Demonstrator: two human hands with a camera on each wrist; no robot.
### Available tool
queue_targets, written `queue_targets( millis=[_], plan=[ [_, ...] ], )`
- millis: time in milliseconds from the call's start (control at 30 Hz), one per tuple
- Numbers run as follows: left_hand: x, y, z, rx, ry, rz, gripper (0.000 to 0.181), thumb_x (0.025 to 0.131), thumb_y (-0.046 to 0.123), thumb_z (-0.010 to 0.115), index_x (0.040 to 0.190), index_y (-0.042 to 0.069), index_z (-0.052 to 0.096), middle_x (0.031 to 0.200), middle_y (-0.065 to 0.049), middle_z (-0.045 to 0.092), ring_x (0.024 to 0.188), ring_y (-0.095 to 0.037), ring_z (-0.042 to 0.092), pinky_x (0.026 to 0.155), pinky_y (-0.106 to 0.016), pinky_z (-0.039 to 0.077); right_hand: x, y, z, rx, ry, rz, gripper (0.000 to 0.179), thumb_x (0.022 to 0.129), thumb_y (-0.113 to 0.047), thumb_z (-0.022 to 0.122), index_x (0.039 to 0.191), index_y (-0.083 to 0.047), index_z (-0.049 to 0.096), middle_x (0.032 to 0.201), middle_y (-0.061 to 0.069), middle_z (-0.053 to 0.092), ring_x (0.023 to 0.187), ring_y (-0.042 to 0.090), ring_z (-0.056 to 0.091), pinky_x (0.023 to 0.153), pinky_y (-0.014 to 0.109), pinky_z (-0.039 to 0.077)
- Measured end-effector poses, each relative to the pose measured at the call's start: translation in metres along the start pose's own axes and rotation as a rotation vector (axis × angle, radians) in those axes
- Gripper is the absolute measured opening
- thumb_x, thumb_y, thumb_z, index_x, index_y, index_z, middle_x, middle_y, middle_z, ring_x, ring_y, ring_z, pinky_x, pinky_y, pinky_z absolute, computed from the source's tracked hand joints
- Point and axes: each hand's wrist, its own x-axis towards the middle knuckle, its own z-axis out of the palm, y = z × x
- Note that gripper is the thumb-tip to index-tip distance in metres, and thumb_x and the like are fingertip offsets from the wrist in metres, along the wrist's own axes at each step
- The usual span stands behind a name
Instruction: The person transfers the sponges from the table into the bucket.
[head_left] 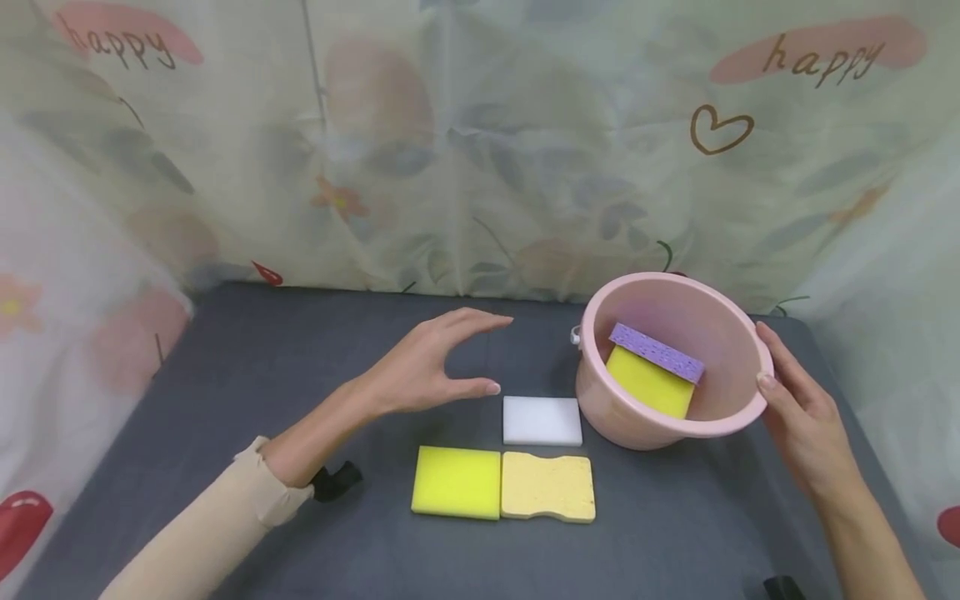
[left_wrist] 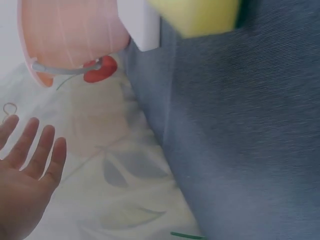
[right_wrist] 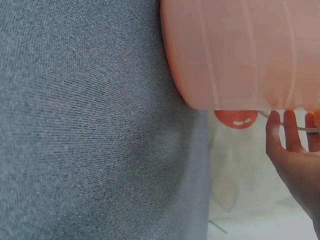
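My left hand (head_left: 427, 367) is held over the table, thumb and fingers spread apart with nothing between them. To its right lies a white sponge (head_left: 542, 421) beside the pink bucket (head_left: 611, 415). My right hand (head_left: 810, 425) holds the bucket's right rim, its thumb at the edge and fingers along the outer wall. Inside the bucket, a purple sponge (head_left: 656, 352) leans against a yellow sponge (head_left: 648, 383). In front, another yellow sponge (head_left: 456, 483) touches a pale yellow wavy-edged sponge (head_left: 547, 487). A dark green layer shows on a yellow sponge (left_wrist: 205, 15) in the left wrist view.
The dark grey cloth-covered table (head_left: 315, 333) meets a patterned curtain (head_left: 450, 167) at the back, with more curtain on both sides. A grey handle (left_wrist: 65, 69) hangs on the bucket's side. Black straps (head_left: 336, 481) show near the left wrist.
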Motion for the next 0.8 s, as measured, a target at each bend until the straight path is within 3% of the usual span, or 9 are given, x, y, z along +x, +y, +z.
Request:
queue_targets(
  millis=[300,567,800],
  plan=[
    [-0.039,-0.003,0.009,-0.018,-0.031,-0.053,0.083,0.081,0.061,0.072,0.152,0.033,0.04,0.146,0.012,0.044,0.13,-0.008,0.046,0.101,-0.042,0.045,-0.003,-0.002,0.001,-0.032,0.017,0.027,0.057,0.104,0.002,0.04,0.158,-0.012,0.027,0.163,0.0,0.025,0.138,0.003,0.036,0.093,0.011,0.042],
    [-0.062,0.001,0.019,-0.006,-0.105,-0.082,0.087,0.078,0.062,0.075,0.152,0.036,0.037,0.15,0.014,0.038,0.135,-0.012,0.041,0.102,-0.044,0.044,-0.002,-0.002,0.001,-0.037,0.022,0.03,0.057,0.104,0.001,0.041,0.158,-0.013,0.027,0.163,0.001,0.024,0.139,0.004,0.036,0.092,0.011,0.042],
    [-0.077,0.002,0.034,-0.038,-0.194,-0.155,0.092,0.075,0.061,0.078,0.152,0.042,0.032,0.15,0.019,0.035,0.136,-0.006,0.038,0.103,-0.038,0.043,0.0,-0.001,0.0,-0.011,0.017,0.023,0.057,0.104,0.003,0.04,0.158,-0.012,0.028,0.163,0.001,0.025,0.138,0.003,0.037,0.093,0.011,0.042]
  ],
)
